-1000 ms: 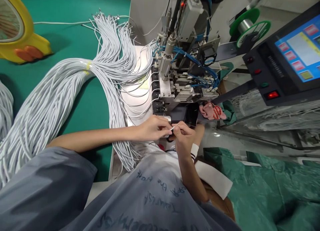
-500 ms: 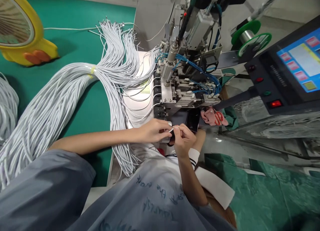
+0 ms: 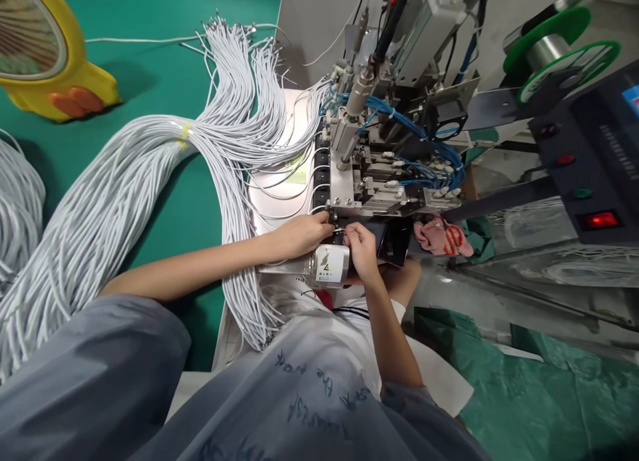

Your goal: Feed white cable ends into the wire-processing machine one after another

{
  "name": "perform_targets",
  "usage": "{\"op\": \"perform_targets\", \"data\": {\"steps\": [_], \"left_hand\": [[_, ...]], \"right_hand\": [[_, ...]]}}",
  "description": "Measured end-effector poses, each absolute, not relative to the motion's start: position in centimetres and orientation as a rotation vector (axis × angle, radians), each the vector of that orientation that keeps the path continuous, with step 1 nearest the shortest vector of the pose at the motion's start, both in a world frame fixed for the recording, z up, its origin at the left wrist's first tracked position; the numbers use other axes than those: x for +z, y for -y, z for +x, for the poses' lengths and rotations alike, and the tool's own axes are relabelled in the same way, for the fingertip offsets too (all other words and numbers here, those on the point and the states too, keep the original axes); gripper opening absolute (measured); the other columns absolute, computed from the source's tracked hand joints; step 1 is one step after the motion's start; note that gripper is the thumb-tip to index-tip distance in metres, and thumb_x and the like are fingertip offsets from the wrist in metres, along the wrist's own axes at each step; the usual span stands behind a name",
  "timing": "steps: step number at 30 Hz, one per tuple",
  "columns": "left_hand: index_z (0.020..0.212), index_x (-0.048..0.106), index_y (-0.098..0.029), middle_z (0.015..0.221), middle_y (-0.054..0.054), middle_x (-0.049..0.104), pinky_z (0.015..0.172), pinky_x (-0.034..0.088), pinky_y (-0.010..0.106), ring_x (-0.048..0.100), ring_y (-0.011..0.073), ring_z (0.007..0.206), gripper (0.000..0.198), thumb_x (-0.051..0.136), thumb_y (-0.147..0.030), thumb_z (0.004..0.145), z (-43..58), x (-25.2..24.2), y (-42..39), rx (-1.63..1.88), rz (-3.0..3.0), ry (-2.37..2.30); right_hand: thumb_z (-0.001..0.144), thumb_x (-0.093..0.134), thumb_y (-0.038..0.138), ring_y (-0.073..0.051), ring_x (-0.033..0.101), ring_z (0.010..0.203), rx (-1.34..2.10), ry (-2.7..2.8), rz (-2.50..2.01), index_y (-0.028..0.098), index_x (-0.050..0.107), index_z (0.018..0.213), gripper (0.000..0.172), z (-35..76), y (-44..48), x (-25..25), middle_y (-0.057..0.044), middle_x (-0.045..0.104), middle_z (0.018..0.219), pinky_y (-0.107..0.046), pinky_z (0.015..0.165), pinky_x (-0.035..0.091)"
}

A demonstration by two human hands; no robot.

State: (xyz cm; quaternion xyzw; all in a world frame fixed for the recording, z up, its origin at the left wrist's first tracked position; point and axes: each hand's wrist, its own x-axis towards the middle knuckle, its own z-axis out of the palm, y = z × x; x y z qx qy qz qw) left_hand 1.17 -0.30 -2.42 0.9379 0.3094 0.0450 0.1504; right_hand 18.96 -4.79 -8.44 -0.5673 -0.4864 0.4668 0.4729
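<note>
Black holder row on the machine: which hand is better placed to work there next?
Probably the left hand: its fingertips are at the near end of the black holder row. The right hand sits farther right, across the thin light piece between their fingertips.

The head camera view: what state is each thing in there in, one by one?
Left hand: fingers pinched at a thin cable end
Right hand: fingers pinched at the same piece
Cable bundle: tied with a yellow band, one end fanned out
Red switch: lit
Phone: screen dark
Green spool: wound with silvery wire
Pink cloth: crumpled
Green sheet: creased
</note>
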Motion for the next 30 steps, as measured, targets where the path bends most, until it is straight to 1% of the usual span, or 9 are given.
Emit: {"op": "perform_targets", "data": {"steps": [4,6,14,18,20,22,25,27,30], "left_hand": [[0.125,0.053,-0.016,0.091,0.006,0.055,0.057,0.044,0.023,0.057,0.0113,0.061,0.036,0.034,-0.022,0.095,1.1,-2.7,0.3,0.151,2.737,-0.913],[0.128,0.050,-0.018,0.093,0.006,0.055,0.055,0.043,0.023,0.057,0.0102,0.058,0.038,0.036,-0.018,0.093,0.9,-2.7,0.3,0.118,2.795,-0.889],[0.123,0.052,-0.016,0.102,0.010,0.054,0.054,0.043,0.022,0.060,0.0112,0.065,0.035,0.041,-0.014,0.091,1.0,-2.0,0.3,0.025,2.922,-0.817],[0.119,0.054,-0.012,0.100,0.011,0.055,0.052,0.042,0.023,0.060,0.0136,0.069,0.033,0.041,-0.010,0.089,1.1,-1.6,0.4,0.002,2.981,-0.793],[0.109,0.059,-0.009,0.094,0.011,0.056,0.052,0.041,0.024,0.060,0.0165,0.072,0.027,0.043,-0.008,0.087,1.0,-1.0,0.6,-0.037,3.005,-0.792],[0.091,0.063,-0.008,0.086,0.011,0.058,0.052,0.040,0.025,0.059,0.0192,0.075,0.019,0.046,-0.007,0.084,0.8,-0.3,0.7,-0.097,2.999,-0.816],[0.075,0.062,-0.009,0.076,0.010,0.058,0.049,0.036,0.025,0.059,0.0209,0.075,0.016,0.048,-0.006,0.081,0.4,0.5,0.9,-0.141,2.958,-0.910],[0.076,0.062,-0.011,0.077,0.009,0.058,0.047,0.033,0.025,0.059,0.0187,0.069,0.016,0.047,-0.005,0.079,0.1,0.6,0.9,-0.124,2.938,-0.959],[0.081,0.063,-0.011,0.080,0.010,0.060,0.047,0.032,0.026,0.059,0.0160,0.061,0.020,0.044,-0.006,0.080,-0.1,0.2,0.7,-0.095,2.920,-1.039]], "right_hand": [[0.083,0.051,0.040,-0.008,0.028,0.047,1.212,1.136,-1.340,0.020,0.045,0.067,0.026,18.7,4.5,-9.1,0.008,0.030,0.051,-0.023,0.046,0.025],[0.083,0.051,0.040,-0.008,0.027,0.047,1.212,1.141,-1.341,0.020,0.046,0.067,0.026,18.8,4.5,-9.1,0.008,0.029,0.052,-0.022,0.046,0.023],[0.085,0.048,0.043,-0.008,0.030,0.049,1.195,1.192,-1.368,0.020,0.045,0.068,0.029,18.8,4.4,-8.9,0.007,0.032,0.053,-0.023,0.047,0.026],[0.084,0.048,0.048,-0.009,0.029,0.051,1.091,1.239,-1.374,0.020,0.042,0.066,0.034,18.5,4.3,-9.3,0.006,0.032,0.055,-0.023,0.048,0.025],[0.083,0.048,0.051,-0.009,0.028,0.053,1.052,1.220,-1.383,0.020,0.040,0.064,0.037,18.1,4.3,-9.5,0.006,0.031,0.056,-0.023,0.049,0.025],[0.083,0.048,0.053,-0.009,0.027,0.053,1.037,1.180,-1.401,0.021,0.038,0.063,0.039,17.8,4.2,-9.7,0.006,0.029,0.056,-0.023,0.049,0.025],[0.083,0.047,0.053,-0.009,0.027,0.053,1.030,1.180,-1.422,0.021,0.038,0.062,0.039,17.8,4.0,-9.7,0.006,0.029,0.056,-0.023,0.050,0.026],[0.084,0.047,0.050,-0.009,0.029,0.053,0.967,1.198,-1.457,0.020,0.039,0.061,0.038,18.1,4.2,-9.1,0.006,0.030,0.056,-0.023,0.051,0.026],[0.087,0.044,0.042,-0.010,0.034,0.055,0.675,1.151,-1.533,0.020,0.044,0.063,0.033,18.2,6.1,-7.3,0.004,0.037,0.058,-0.024,0.052,0.029]]}}
